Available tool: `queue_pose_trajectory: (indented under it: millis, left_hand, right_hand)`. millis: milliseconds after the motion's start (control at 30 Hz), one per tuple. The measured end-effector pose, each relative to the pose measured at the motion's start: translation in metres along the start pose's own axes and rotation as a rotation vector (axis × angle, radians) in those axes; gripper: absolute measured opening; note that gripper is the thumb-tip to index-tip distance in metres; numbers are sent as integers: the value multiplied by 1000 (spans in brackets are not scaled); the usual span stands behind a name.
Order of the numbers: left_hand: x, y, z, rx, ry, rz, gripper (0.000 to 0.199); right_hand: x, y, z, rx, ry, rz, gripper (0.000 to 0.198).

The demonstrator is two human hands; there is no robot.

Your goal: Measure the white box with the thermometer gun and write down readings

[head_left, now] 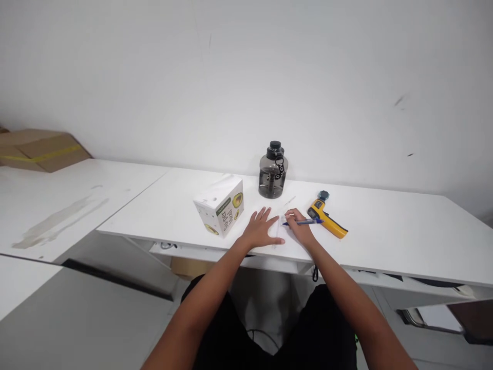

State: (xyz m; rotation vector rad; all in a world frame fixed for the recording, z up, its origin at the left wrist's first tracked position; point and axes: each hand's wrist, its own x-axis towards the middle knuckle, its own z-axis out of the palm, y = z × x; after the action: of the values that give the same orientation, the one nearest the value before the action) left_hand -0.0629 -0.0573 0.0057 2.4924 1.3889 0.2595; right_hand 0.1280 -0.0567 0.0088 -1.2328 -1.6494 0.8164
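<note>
Slim blue pen is pinched in right hand's curled fingers, low over white surface; left hand lies palm-down, fingers spread wide, gripping nothing, near white avocado-print box.

We have room on the table past the yellow thermometer beside our right hand — the box blocks leftward, the bottle ahead.

Holds both arms stretched forward, rests left hand palm down with spread fingers, and curls right hand, with bunched fingertips, near left thumb.
</note>
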Motion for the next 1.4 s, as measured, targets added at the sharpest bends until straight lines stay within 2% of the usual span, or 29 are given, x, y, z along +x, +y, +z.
queue_pose_trajectory:
  millis: [100, 200, 367, 567, 933, 1100, 1300, 1400]
  left_hand:
    - [1, -1, 1, -17, 11, -1, 91]
    - [2, 0, 1, -36, 25, -14, 85]
    - [2, -1, 1, -50, 46, -3, 87]
    - [3, -2, 4, -36, 61, 4, 87]
    - [3, 0, 2, -41, 46, -6, 89]
    - [4, 0, 1, -40, 44, -10, 87]
    - [4, 0, 2, -35, 47, -10, 86]
    - [4, 0, 2, -42, 49, -9, 86]
  right_hand:
    - [0, 0, 2, -40, -60, 65, 27]
    - [5, -2, 2, -49, -42, 96, 35]
    - [10, -3, 4, -38, -23, 137, 31]
    - [2, -1, 9, -88, -20, 78, 31]
    - [2, -3, 9, -152, -23, 72, 31]
    - [1, -1, 8, -141, -70, 58, 31]
    - [1, 1, 9, -150, 2, 72, 32]
    - [1, 0, 9, -150, -11, 63, 32]
